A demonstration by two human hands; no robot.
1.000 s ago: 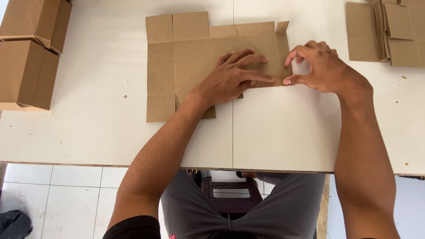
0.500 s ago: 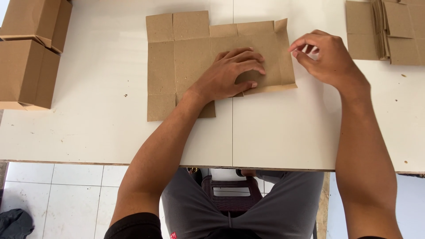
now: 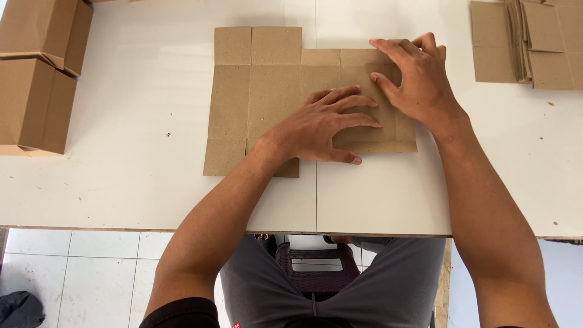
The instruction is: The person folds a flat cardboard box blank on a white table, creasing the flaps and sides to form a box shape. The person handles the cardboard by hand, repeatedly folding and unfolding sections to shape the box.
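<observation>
Flat on the white table (image 3: 121,182), both hands' fingers spread, released, upon a brown cardboard blank (image 3: 255,91); folded boxes (image 3: 36,73) far left.

the left hand (image 3: 322,124) lay flat, palm down, fingers spread toward three o'clock. the right hand (image 3: 416,79) pressed down at its two o'clock, fingers pointing to ten o'clock, both forearms extended.

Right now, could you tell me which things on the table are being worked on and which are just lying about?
In hand:
- flat cardboard blank
- left hand, pressing flat on it
- right hand, pressing its right end

Lying about:
- folded boxes, far left
- stack of flat blanks, far right
</observation>
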